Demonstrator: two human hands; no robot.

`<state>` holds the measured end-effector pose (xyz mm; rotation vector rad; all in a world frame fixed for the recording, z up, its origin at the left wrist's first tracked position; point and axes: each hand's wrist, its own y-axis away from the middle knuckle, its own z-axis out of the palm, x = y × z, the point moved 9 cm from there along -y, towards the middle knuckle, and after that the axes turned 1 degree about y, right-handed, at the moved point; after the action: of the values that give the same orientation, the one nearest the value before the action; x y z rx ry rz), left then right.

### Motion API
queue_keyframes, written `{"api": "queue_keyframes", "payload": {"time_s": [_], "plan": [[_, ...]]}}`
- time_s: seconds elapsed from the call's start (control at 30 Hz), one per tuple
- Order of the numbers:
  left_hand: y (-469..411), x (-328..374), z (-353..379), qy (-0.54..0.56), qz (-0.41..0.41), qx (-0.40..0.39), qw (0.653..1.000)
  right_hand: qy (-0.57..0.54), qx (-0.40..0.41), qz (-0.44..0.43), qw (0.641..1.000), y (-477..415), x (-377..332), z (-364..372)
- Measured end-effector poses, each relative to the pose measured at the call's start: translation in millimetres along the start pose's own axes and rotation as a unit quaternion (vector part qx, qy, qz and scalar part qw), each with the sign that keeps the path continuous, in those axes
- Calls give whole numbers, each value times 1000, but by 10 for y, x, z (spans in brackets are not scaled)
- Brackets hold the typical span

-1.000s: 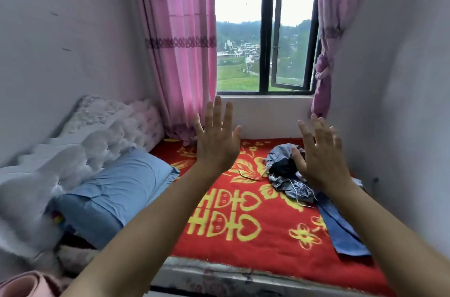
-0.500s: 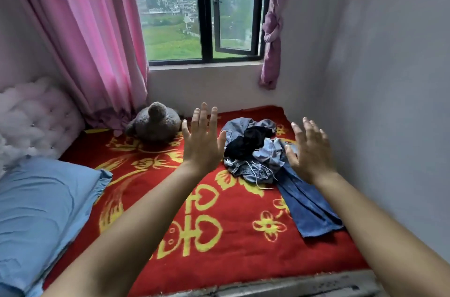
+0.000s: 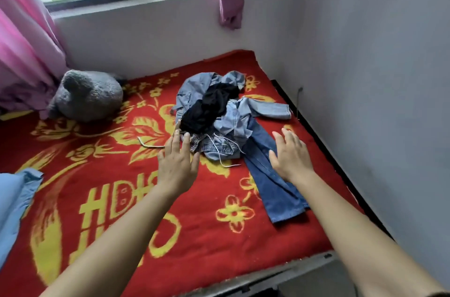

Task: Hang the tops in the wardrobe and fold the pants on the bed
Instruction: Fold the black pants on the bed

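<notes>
Left hand (image 3: 177, 165) and right hand (image 3: 291, 155), spread empty, neared the clothes (image 3: 233, 116).

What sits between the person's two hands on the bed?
In the head view, between the left hand and right hand lie a light denim drawstring waistband and a dark blue jeans leg.

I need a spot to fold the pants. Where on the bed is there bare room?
Bare blanket runs from the plush toy and pillow across to the clothes pile, down to the near edge. Crowded: the right side, where the pile and jeans lie near the wall.
</notes>
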<state>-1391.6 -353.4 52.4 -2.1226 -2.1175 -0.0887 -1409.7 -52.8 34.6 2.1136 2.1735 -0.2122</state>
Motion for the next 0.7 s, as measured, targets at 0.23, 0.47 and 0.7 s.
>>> {"api": "queue_keyframes", "payload": {"time_s": [0.23, 0.47, 0.7], "plan": [[11, 44, 1446, -7, -65, -146, 987, -3, -170, 16, 985, -388, 324, 1459], [-416, -273, 2802, 14, -78, -213, 974, -3, -228, -33, 973, -582, 18, 2759], [-603, -1166, 4261, -33, -95, -319, 942, -27, -119, -155, 980, -1583, -858, 3588]]}}
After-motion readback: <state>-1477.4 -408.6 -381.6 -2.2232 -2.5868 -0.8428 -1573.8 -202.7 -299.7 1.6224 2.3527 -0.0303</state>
